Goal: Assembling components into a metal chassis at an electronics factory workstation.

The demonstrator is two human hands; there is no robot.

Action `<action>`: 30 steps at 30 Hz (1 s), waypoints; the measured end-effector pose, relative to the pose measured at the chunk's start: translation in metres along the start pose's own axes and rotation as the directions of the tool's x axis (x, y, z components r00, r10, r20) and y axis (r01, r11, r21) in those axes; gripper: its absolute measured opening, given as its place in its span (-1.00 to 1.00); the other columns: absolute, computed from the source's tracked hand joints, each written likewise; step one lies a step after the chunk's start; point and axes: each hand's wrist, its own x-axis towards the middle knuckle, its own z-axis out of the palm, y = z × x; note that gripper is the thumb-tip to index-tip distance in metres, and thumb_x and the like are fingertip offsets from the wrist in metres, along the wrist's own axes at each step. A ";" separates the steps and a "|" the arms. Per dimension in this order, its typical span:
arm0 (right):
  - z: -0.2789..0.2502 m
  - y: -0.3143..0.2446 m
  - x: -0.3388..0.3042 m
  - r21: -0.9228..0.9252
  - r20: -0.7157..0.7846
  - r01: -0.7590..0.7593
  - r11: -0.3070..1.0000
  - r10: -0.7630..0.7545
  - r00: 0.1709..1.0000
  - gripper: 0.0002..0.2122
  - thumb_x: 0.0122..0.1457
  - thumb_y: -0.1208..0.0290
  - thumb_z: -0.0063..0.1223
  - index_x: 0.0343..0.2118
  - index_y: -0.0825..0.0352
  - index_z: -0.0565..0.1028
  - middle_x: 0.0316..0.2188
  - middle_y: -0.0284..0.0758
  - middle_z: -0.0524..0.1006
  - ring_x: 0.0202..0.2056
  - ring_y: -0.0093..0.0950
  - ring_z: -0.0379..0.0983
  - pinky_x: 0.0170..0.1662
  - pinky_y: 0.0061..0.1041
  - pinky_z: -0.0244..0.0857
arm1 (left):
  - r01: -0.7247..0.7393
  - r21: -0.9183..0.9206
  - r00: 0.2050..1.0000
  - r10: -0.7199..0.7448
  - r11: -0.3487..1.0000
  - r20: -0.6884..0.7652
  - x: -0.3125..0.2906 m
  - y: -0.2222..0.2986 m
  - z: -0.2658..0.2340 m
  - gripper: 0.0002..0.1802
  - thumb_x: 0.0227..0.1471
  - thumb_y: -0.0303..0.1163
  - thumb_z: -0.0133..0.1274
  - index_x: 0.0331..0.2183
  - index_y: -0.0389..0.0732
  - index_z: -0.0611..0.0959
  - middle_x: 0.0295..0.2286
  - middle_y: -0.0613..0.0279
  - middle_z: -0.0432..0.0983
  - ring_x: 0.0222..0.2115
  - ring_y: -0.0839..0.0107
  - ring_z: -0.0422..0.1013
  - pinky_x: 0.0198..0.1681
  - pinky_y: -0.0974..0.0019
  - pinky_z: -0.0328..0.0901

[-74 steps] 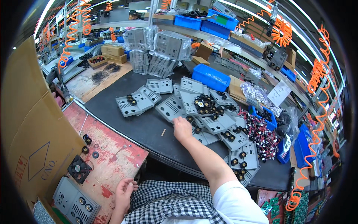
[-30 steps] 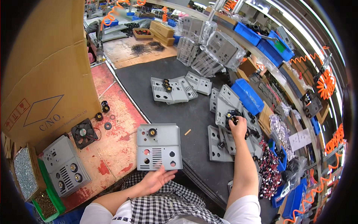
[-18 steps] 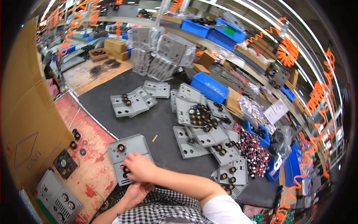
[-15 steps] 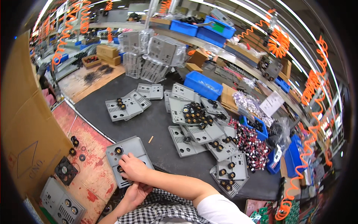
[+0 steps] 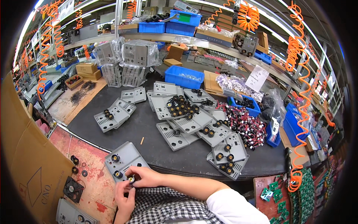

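The right hand [image 5: 147, 177] pinched a small black round part [image 5: 131, 179] with a pale centre between thumb and fingers. The left hand [image 5: 125, 198] was half curled just beneath it; whether its fingertips also gripped the part could not be told. Both hands met over the lower edge of a grey panel [image 5: 131, 154], which lay at the black table's [image 5: 84, 118] near left edge, where it met the red table [image 5: 89, 150]. That spot probably kept the panel close to the body, within reach of both hands. Two brass-centred round parts [image 5: 115, 158] sat along the panel's left side.

More such parts were heaped on the stacked panels [image 5: 163, 111] towards the middle of the black table, likely gathered there for easy picking. Between that stack and the near panel ran an open stretch of black surface, broken only by a wooden sliver [image 5: 142, 140], leaving the right arm room to swing. Leftward was tighter: a fan [image 5: 73, 189] and a cardboard box [image 5: 35, 160] crowded the red table's left edge.
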 end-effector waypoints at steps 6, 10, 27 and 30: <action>-0.006 -0.010 -0.029 0.385 -0.082 -0.045 0.922 0.083 0.993 -0.67 0.01 0.51 0.14 -0.14 0.38 0.37 -0.33 -0.43 0.43 -0.32 -0.70 0.31 -0.21 -0.65 0.26 | -0.479 0.294 0.878 0.459 0.827 0.138 0.022 0.007 0.007 -0.79 -0.16 -0.64 0.08 -0.35 -0.30 0.54 -0.34 0.08 0.41 -0.40 0.32 0.39 -0.36 0.40 0.29; -0.007 -0.002 -0.030 0.550 -0.232 -0.029 0.835 0.186 0.955 -0.77 0.11 0.39 0.13 -0.24 0.36 0.38 -0.43 -0.44 0.43 -0.40 -0.71 0.33 -0.35 -0.68 0.27 | -0.126 -0.261 0.992 0.121 0.957 -0.035 0.026 -0.011 0.029 -0.83 -0.14 -0.64 0.12 -0.38 -0.34 0.52 -0.23 0.11 0.41 -0.30 0.44 0.37 -0.28 0.45 0.29; 0.006 -0.027 -0.017 -0.492 -0.268 0.456 0.742 -0.627 0.731 -0.77 -0.02 0.38 0.15 -0.26 0.28 0.54 -0.30 -0.30 0.49 -0.18 -0.29 0.40 -0.10 -0.36 0.29 | 0.348 -0.763 0.931 -0.297 0.544 0.213 0.038 -0.020 0.032 -0.81 0.07 -0.49 -0.05 -0.22 -0.28 0.53 -0.26 0.19 0.49 -0.28 0.43 0.46 -0.17 0.41 0.37; 0.005 -0.049 -0.018 -0.446 -0.116 0.436 0.782 -0.533 0.838 -0.64 -0.08 0.37 0.19 -0.15 0.25 0.48 -0.28 -0.28 0.50 -0.13 -0.27 0.37 -0.02 -0.32 0.24 | 0.368 -0.814 0.913 -0.342 0.450 0.224 0.033 -0.010 0.035 -0.77 0.08 -0.45 -0.05 -0.17 -0.24 0.51 -0.26 0.23 0.50 -0.22 0.42 0.44 -0.11 0.36 0.34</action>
